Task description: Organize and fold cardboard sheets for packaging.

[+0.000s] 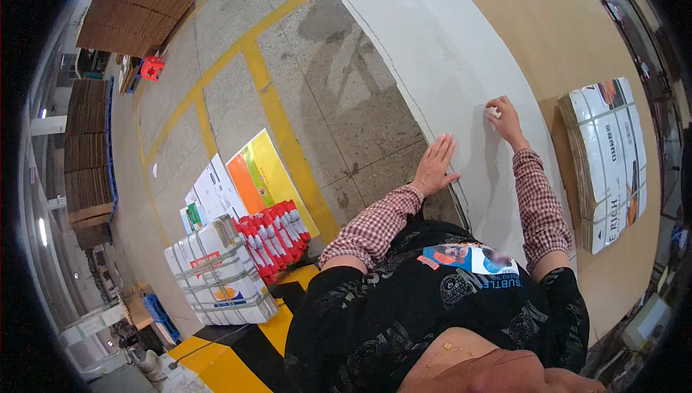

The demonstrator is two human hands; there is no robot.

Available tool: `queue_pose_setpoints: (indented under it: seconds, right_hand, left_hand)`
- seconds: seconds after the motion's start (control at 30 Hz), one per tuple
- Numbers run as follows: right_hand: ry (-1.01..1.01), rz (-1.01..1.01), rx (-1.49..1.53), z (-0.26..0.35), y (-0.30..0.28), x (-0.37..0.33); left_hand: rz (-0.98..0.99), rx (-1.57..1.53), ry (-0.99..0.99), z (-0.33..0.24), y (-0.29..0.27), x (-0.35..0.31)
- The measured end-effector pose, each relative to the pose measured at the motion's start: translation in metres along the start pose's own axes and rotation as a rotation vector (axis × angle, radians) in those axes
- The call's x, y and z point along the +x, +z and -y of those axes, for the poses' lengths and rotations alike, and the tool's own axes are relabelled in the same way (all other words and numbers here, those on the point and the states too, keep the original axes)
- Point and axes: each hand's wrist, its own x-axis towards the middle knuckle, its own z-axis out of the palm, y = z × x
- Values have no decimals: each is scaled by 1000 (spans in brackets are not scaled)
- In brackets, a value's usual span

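Note:
My left hand (436, 166) lies with its fingers stretched out at the left edge of a long white work surface (447, 33), and nothing shows in it. To its right, over the same surface, my right hand (509, 123) is closed in a pinch. A small white scrap (493, 112) shows at its fingertips; what it is made of is too small to tell. Both forearms wear red-and-white checked sleeves. The right hand casts a shadow on the white surface.
Right of the white surface, a strapped bundle of printed cartons (609, 166) lies on a tan board (515, 11). On the left are a strapped white bundle (220, 274), red-and-white bundled pieces (270, 238) and a colourful printed sheet (263, 170). Cardboard stacks (88, 152) stand farther off.

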Motion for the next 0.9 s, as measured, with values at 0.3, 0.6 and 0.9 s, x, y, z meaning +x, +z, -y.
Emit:
queue_pose_setpoints:
  seconds: [0.3,0.6,0.9]
  right_hand:
    - [62,83,272,-7,0,11]
    - [139,-36,66,-27,22,-20]
    - [216,-76,72,-23,21,-22]
  left_hand:
    - [-59,33,-23,8,-7,4]
    - [-24,44,-44,14,-4,5]
    - [-65,-8,-40,10,-4,8]
